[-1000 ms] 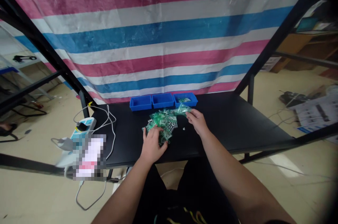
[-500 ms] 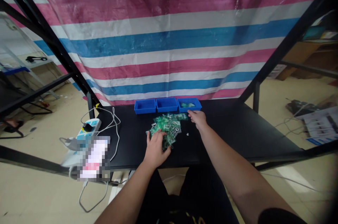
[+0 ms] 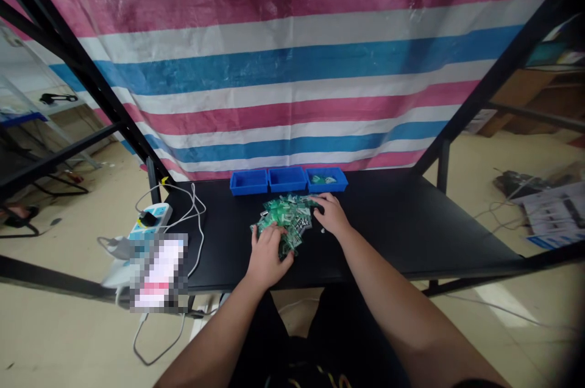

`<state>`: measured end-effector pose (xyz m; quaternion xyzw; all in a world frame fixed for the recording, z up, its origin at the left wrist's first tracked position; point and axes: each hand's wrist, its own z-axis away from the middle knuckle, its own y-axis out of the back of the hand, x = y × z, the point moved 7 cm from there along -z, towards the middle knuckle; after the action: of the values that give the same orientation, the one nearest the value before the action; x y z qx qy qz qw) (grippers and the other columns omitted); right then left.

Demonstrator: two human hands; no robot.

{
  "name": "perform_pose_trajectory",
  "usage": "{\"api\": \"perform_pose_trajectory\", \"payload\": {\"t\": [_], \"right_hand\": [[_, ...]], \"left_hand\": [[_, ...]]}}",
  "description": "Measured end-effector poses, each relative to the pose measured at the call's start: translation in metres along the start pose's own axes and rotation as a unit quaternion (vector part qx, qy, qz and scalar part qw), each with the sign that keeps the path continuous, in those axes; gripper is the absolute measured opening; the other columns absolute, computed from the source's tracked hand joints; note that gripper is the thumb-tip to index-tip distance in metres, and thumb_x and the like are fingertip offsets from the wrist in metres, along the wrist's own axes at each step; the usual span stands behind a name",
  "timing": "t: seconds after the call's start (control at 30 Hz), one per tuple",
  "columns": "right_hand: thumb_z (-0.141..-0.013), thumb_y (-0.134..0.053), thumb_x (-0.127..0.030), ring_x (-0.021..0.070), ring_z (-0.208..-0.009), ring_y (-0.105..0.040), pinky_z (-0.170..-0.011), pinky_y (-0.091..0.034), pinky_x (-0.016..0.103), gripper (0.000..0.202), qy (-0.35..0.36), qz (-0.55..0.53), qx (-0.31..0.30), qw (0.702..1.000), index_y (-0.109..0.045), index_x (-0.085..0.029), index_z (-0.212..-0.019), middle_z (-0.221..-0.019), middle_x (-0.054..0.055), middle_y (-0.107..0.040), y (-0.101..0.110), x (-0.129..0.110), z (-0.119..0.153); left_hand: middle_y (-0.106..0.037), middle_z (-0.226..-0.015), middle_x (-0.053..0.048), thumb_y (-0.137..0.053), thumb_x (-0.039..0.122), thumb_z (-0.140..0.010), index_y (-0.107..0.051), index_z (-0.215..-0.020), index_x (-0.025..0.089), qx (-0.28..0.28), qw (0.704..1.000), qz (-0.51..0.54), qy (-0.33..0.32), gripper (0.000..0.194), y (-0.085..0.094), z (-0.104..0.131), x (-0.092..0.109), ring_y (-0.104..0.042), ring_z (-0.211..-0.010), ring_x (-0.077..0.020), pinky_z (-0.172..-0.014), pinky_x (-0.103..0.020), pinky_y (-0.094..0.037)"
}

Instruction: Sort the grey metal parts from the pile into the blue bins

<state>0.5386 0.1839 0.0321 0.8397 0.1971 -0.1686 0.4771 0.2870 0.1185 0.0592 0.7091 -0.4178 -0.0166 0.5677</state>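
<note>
A loose pile of small green-and-clear packets (image 3: pixel 287 212), perhaps plastic sachets, lies on the black table. My left hand (image 3: pixel 269 254) rests on the pile's near left side with its fingers spread. At the pile's right edge is my right hand (image 3: pixel 333 215), its index finger stretched toward the packets and its thumb apart below. I see nothing held in it. Behind the pile stand three blue trays in a row: the left tray (image 3: pixel 248 190), the middle tray (image 3: pixel 287 187) and the right tray (image 3: pixel 329 187). A few greenish packets lie inside the right one.
A white power strip (image 3: pixel 159 215) with plugs and cables sits at the table's left end, beside a blurred-out phone-like object (image 3: pixel 159 272). A striped sheet (image 3: pixel 292 83) hangs behind the table between black frame posts. A tiny white bit (image 3: pixel 323 231) lies near my right hand.
My right hand has moved left from in front of the right tray to the pile's edge, and its fingers have parted. More packets show in the right tray. My left hand stays on the pile.
</note>
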Motion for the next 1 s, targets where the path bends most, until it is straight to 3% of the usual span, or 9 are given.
{"api": "perform_pose_trajectory", "payload": {"t": [0.17, 0.33, 0.5, 0.63, 0.73, 0.83, 1.0], "right_hand": [[-0.089, -0.058, -0.024, 0.0267, -0.1, -0.059, -0.095, -0.052, 0.043, 0.03, -0.003, 0.001, 0.025, 1.0, -0.078, -0.028, -0.11, -0.105, 0.009, -0.061, 0.001, -0.006, 0.0], [-0.092, -0.054, -0.026, 0.0236, -0.089, -0.062, -0.087, -0.055, 0.04, 0.024, -0.031, -0.067, 0.105, 0.992, -0.077, -0.026, -0.1, -0.1, 0.008, -0.059, 0.022, -0.007, 0.006], [-0.086, -0.058, -0.023, 0.024, -0.099, -0.064, -0.093, -0.055, 0.04, 0.014, -0.033, -0.166, 0.176, 0.97, -0.072, -0.024, -0.088, -0.105, 0.009, -0.061, 0.039, -0.005, 0.011], [-0.08, -0.071, -0.031, 0.0228, -0.099, -0.068, -0.091, -0.058, 0.04, 0.009, -0.064, -0.323, 0.153, 0.932, -0.069, -0.022, -0.084, -0.108, 0.008, -0.066, 0.031, 0.003, 0.01], [-0.075, -0.079, -0.044, 0.0203, -0.075, -0.071, -0.072, -0.062, 0.037, 0.029, -0.15, -0.43, 0.109, 0.884, -0.061, -0.022, -0.08, -0.083, 0.004, -0.071, 0.017, 0.016, 0.01], [-0.07, -0.082, -0.054, 0.0158, -0.053, -0.064, -0.051, -0.056, 0.03, 0.044, -0.216, -0.496, 0.084, 0.837, -0.053, -0.023, -0.081, -0.067, -0.001, -0.069, 0.009, 0.025, 0.012], [-0.069, -0.084, -0.053, 0.0145, -0.059, -0.066, -0.055, -0.056, 0.027, 0.044, -0.217, -0.543, 0.047, 0.809, -0.058, -0.022, -0.085, -0.069, -0.001, -0.069, 0.007, 0.024, 0.012]], "left_hand": [[-0.064, -0.131, -0.008, -0.066, 0.028, -0.082, -0.052, -0.119, 0.028, 0.002, 1.0, -0.013, -0.002, 0.039, 0.0, -0.001, 0.001, -0.045, -0.141, -0.0298, -0.124, -0.064, -0.011], [-0.064, -0.131, -0.007, -0.067, 0.027, -0.081, -0.055, -0.116, 0.028, 0.0, 1.0, -0.015, 0.0, 0.037, 0.0, -0.002, 0.002, -0.046, -0.14, -0.0301, -0.123, -0.065, -0.013], [-0.064, -0.13, -0.006, -0.067, 0.027, -0.082, -0.057, -0.112, 0.028, 0.0, 1.0, -0.014, -0.001, 0.032, 0.0, -0.001, 0.001, -0.047, -0.139, -0.029, -0.124, -0.065, -0.01], [-0.064, -0.129, -0.006, -0.067, 0.028, -0.082, -0.058, -0.111, 0.028, -0.002, 1.0, -0.016, 0.001, 0.031, -0.001, 0.0, 0.001, -0.047, -0.139, -0.0292, -0.123, -0.066, -0.011], [-0.063, -0.13, -0.006, -0.067, 0.027, -0.082, -0.058, -0.111, 0.028, -0.001, 1.0, -0.018, 0.002, 0.03, -0.001, -0.001, 0.001, -0.047, -0.139, -0.0292, -0.123, -0.066, -0.011], [-0.063, -0.13, -0.005, -0.067, 0.027, -0.082, -0.057, -0.11, 0.029, -0.005, 1.0, -0.017, 0.005, 0.03, -0.001, -0.001, 0.001, -0.047, -0.139, -0.0288, -0.123, -0.066, -0.011], [-0.063, -0.131, -0.005, -0.066, 0.027, -0.083, -0.057, -0.109, 0.029, -0.01, 1.0, -0.015, 0.006, 0.028, 0.001, -0.001, 0.002, -0.046, -0.139, -0.0285, -0.123, -0.065, -0.011]]}}
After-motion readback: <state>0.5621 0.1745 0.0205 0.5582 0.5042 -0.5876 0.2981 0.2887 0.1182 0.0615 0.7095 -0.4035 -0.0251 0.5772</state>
